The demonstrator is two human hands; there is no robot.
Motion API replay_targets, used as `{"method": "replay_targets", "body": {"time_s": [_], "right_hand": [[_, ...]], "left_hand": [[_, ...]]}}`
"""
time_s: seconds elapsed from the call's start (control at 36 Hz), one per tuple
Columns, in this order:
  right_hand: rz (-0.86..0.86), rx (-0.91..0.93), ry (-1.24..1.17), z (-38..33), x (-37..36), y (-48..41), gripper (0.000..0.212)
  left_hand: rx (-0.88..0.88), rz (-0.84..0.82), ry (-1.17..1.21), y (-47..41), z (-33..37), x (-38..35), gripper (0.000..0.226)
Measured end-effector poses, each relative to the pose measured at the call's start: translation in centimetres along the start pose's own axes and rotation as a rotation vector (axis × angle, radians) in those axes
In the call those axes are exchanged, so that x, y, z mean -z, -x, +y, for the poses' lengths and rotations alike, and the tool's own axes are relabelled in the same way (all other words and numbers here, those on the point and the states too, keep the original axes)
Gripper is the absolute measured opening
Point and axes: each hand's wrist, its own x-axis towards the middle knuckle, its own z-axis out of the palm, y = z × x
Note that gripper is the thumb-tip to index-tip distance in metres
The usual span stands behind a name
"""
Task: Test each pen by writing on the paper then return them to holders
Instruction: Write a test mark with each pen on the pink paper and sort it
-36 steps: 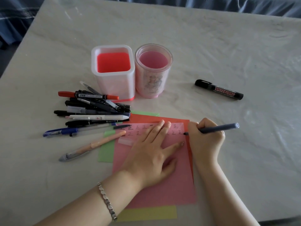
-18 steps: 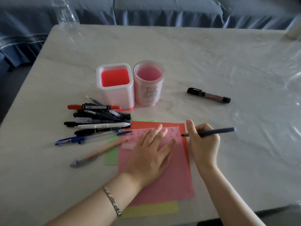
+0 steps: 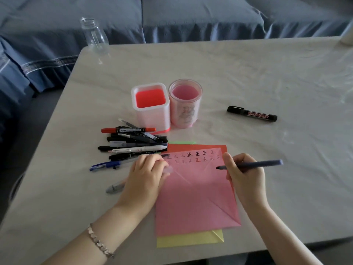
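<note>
- 1 square holder (image 3: 150, 119), 1 round holder (image 3: 185, 111)
- 4 paper sheets (image 3: 194, 188), stacked
- 1 whiteboard marker (image 3: 252, 114), 2 o'clock
- Roughly twelve pens (image 3: 133, 144), mostly 9 o'clock
- 1 bottle (image 3: 94, 37), 11 o'clock

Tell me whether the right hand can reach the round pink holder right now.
Probably yes. The right hand holds a blue pen at the pink paper's edge; the round holder stands just beyond the paper, top open, with only flat sheets and bare table between.

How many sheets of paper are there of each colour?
Pink paper: 1
Orange paper: 1
Green paper: 1
Yellow paper: 1
Total: 4
</note>
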Motion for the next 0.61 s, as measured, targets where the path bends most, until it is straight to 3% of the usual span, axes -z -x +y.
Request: {"method": "replay_targets", "body": {"time_s": [0.08, 0.19, 0.25, 0.36, 0.61], "right_hand": [[-0.068, -0.016, -0.137, -1.4, -0.1, 0.7, 0.028], [-0.153, -0.071, -0.331, -3.5, -0.3, 1.8, 0.039], [-0.188, -0.075, -0.361, -4.5, -0.5, 2.2, 0.043], [-0.201, -0.056, -0.373, -5.8, -0.6, 2.7, 0.045], [-0.203, -0.043, -0.325, -6.4, -0.6, 2.7, 0.047]], "left_hand": [[0.077, 0.043, 0.202, -0.1, 1.3, 1.2, 0.023], [0.381, -0.056, 0.673, -0.5, 3.6, 3.4, 0.01], [0.417, -0.066, 0.793, -0.6, 4.0, 3.8, 0.017], [0.377, -0.059, 0.809, -0.8, 4.3, 4.0, 0.031], [0.339, -0.076, 0.796, -1.3, 4.9, 4.3, 0.029]]}}
